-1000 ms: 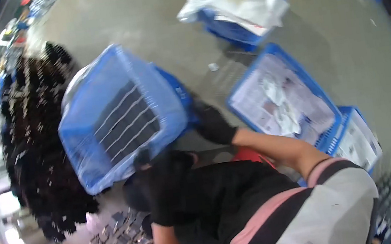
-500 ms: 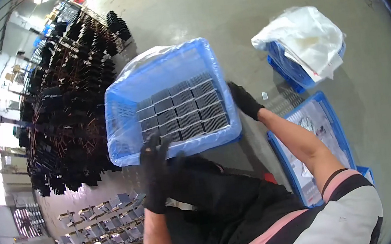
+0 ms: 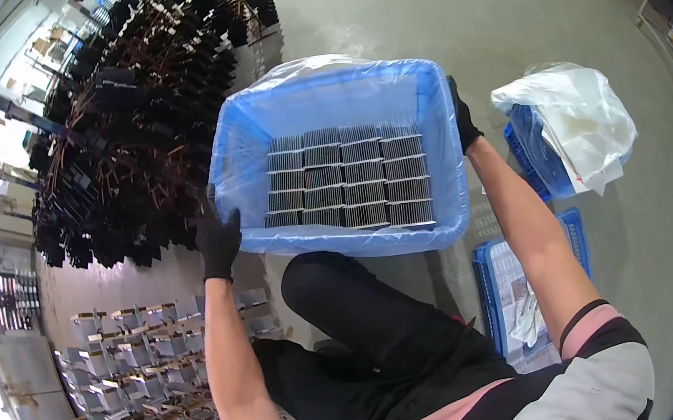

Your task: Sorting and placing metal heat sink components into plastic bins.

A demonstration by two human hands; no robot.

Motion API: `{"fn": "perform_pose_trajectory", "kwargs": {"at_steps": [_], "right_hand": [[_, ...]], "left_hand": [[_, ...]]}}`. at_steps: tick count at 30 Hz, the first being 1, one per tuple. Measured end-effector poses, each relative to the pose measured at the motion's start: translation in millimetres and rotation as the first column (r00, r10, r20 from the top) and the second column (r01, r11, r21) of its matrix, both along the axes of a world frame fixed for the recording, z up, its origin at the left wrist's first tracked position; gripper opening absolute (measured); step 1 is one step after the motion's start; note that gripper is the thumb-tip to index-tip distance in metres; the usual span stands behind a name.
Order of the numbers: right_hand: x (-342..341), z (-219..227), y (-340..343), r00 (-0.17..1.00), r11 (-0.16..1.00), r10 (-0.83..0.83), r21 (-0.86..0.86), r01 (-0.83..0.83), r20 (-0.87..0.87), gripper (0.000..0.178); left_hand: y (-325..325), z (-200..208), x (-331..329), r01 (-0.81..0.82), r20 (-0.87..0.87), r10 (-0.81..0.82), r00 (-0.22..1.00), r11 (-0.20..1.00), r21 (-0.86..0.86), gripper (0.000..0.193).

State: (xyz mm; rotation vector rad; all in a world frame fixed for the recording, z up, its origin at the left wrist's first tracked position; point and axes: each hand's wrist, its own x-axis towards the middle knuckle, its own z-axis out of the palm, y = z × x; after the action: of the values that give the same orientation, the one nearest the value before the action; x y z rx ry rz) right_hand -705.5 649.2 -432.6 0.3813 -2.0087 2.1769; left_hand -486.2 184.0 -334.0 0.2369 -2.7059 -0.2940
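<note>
A blue plastic crate (image 3: 455,220) lined with clear film is in front of me. Rows of dark, thin-finned metal pieces (image 3: 345,179) stand packed on its bottom. My left hand (image 3: 218,237), in a black glove, grips the crate's left side near the front corner, its thumb over the lined rim. On the opposite side my right hand (image 3: 465,117), also gloved in black, holds the crate's right wall; part of its fingers is hidden behind the rim.
On the left, racks (image 3: 117,136) hang full of black parts. Nearer are racks of grey metal pieces (image 3: 144,351). To the right stands a blue crate under white plastic sheeting (image 3: 577,113). A shallower blue crate (image 3: 489,292) lies beside my right arm, on the grey floor (image 3: 388,10).
My left hand has gone from the crate's front edge to its left side. My right hand has stayed on the right side. The crate now appears straighter and further right; the view has also turned.
</note>
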Motion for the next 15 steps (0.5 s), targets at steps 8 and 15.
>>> {"fn": "perform_pose_trajectory", "kwargs": {"at_steps": [8, 15], "right_hand": [[-18.7, -50.6, 50.3, 0.811, 0.956, 0.269, -0.245, -0.16, 0.52, 0.042], [-11.1, -47.7, 29.6, 0.779, 0.903, 0.386, -0.376, -0.209, 0.494, 0.045]], "left_hand": [[-6.1, -28.8, -2.7, -0.129, -0.037, 0.147, 0.989, 0.944, 0.302, 0.048], [-10.0, -28.7, 16.8, -0.189, -0.061, 0.22, 0.974, 0.926, 0.328, 0.041]]}}
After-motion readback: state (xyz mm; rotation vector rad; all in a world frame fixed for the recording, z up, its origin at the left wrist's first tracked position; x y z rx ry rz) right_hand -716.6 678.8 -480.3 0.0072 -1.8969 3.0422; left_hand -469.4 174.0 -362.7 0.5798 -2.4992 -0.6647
